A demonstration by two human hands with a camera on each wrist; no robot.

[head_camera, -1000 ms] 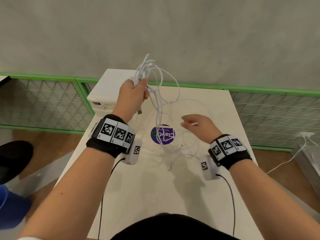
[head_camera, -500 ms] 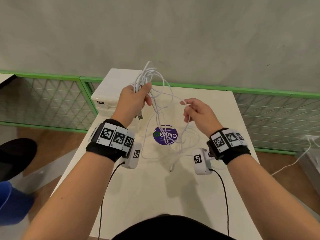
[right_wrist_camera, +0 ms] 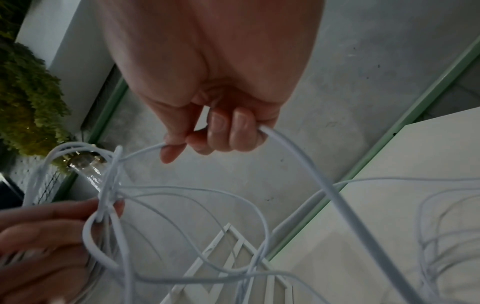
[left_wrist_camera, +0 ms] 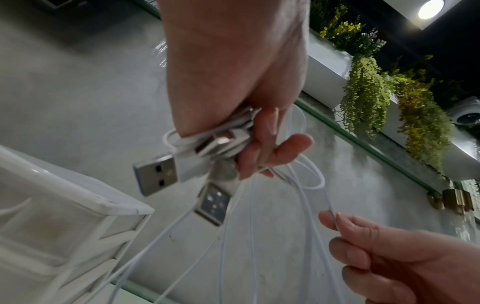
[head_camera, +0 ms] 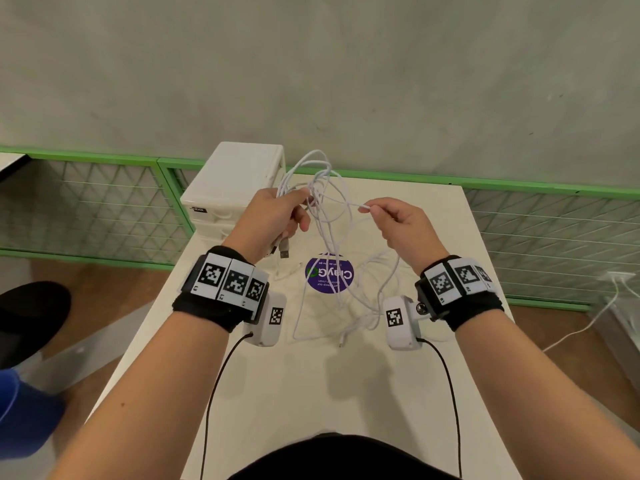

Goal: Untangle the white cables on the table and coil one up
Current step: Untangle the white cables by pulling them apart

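Several tangled white cables are gathered in my left hand, which grips the bundle above the table's far end. Loops stick up over the fist, and long strands hang down to a loose heap on the table. The left wrist view shows my fingers curled round the bundle, with two USB plugs poking out below. My right hand pinches one strand between thumb and forefinger, just right of the bundle. In the right wrist view that strand runs through the right hand's curled fingers.
A white drawer unit stands at the table's far left corner. A purple round sticker lies under the hanging strands. A green mesh fence runs behind the white table. Another white cord trails on the floor at right.
My right hand has risen from low over the table with a strand pinched and come close to the left hand. The left hand keeps its grip on the bundle.
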